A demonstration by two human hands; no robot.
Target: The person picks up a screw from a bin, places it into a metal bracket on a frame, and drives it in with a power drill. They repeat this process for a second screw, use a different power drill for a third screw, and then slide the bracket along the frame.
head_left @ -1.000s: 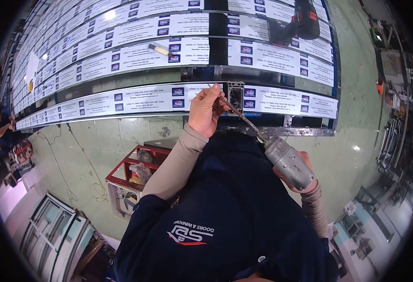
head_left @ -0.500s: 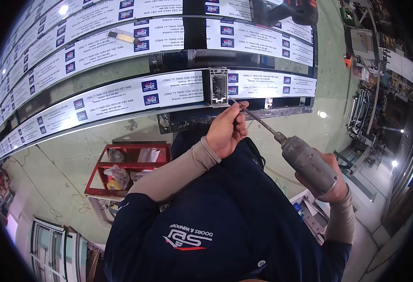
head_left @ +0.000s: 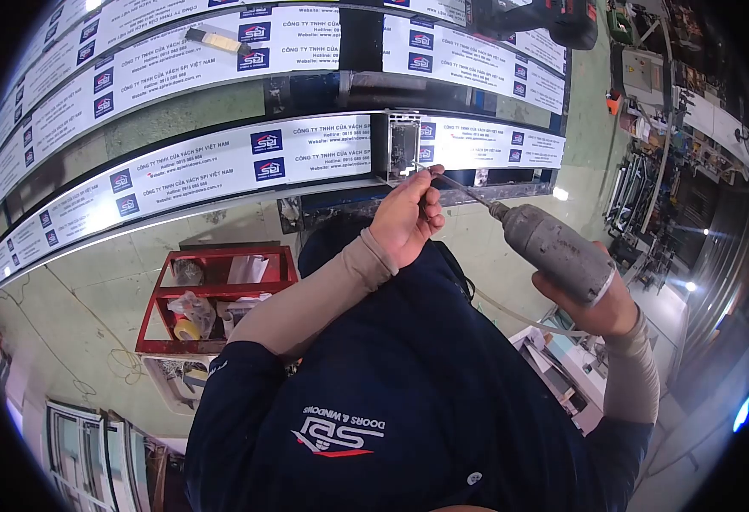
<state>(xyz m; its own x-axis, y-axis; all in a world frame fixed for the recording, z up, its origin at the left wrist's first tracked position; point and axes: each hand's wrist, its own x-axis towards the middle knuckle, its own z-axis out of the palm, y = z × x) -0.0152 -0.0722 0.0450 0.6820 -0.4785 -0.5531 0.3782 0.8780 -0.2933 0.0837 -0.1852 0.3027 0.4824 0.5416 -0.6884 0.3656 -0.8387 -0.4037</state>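
My right hand (head_left: 600, 299) is wrapped round a worn grey power screwdriver (head_left: 558, 253), its long thin bit (head_left: 468, 194) pointing up and left. At the bit's front end my left hand (head_left: 406, 213) is closed, thumb and forefinger pinching it; whether a screw is there too is hidden by the fingers. Just beyond the fingertips stands the open end of a hollow metal profile piece (head_left: 404, 145). This piece sits across a long film-covered profile (head_left: 323, 155) printed with blue logos.
More film-covered profiles (head_left: 178, 72) lie farther back, with a small yellow-and-black tool (head_left: 217, 40) on one. A cordless power tool (head_left: 537, 19) rests at the top right. Below left is a red tool tray (head_left: 221, 292) with tape and bags. A pale hose (head_left: 519, 316) runs by my right side.
The view has shifted slightly. The screwdriver and its bit have come a little closer to my left hand, and both hands sit slightly higher in view. My grips look the same.
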